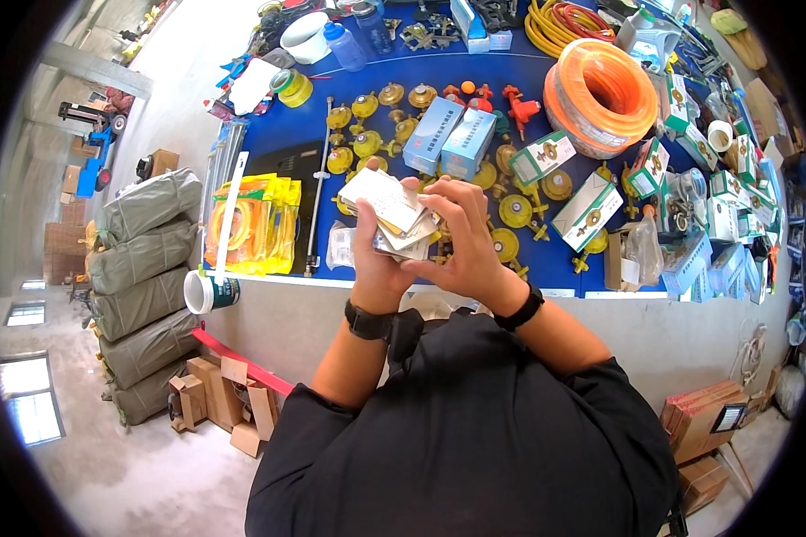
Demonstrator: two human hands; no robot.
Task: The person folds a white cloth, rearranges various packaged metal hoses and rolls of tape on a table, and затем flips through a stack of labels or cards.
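Observation:
A loose stack of small printed paper cards (pixel 391 203) is held over the front of the blue-topped table (pixel 544 272). My left hand (pixel 379 276) grips it from the left, thumb along the near-left edge. From the right, my right hand (pixel 469 243) curls its fingers against the stack's edge, and its thumb lies below. The cards are fanned unevenly, and the top one bears writing. Beyond my hands lie several yellow gas regulators (pixel 514 211) and two light-blue cartons (pixel 434 134). A small clear plastic packet (pixel 340 245) is just left of my left hand.
Yellow-packaged hoses (pixel 255 225) lie to the left, near a metal rod (pixel 322 181). An orange hose coil (pixel 601 97) stands at the back right, with green-and-white boxes (pixel 588 209) nearer. A white-rimmed bucket (pixel 201 293) hangs at the front-left edge. Wrapped grey bundles (pixel 149 262) are stacked on the floor.

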